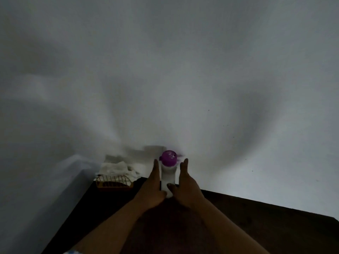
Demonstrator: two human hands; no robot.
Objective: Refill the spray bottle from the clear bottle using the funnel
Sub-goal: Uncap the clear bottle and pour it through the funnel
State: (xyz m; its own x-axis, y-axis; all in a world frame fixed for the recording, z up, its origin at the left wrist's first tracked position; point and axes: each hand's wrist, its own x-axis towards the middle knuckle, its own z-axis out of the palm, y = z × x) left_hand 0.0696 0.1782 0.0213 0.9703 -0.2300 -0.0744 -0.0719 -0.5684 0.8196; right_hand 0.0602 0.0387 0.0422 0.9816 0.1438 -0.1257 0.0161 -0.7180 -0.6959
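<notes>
A white spray bottle (168, 176) with a round purple top (169, 158) stands upright near the far edge of the dark table (256, 217). My left hand (151, 187) is at its left side and my right hand (183, 186) at its right side. The fingers of both hands are straight and point away from me. Both thumbs lie across the bottle's lower front. Neither hand is wrapped around it. I see no clear bottle, and I cannot tell whether the purple top is a funnel or a spray head.
A yellow wire basket (113, 181) sits at the table's far left corner with crumpled white cloth (117, 169) behind it. A pale wall (165, 70) rises straight behind the table. The scene is dim.
</notes>
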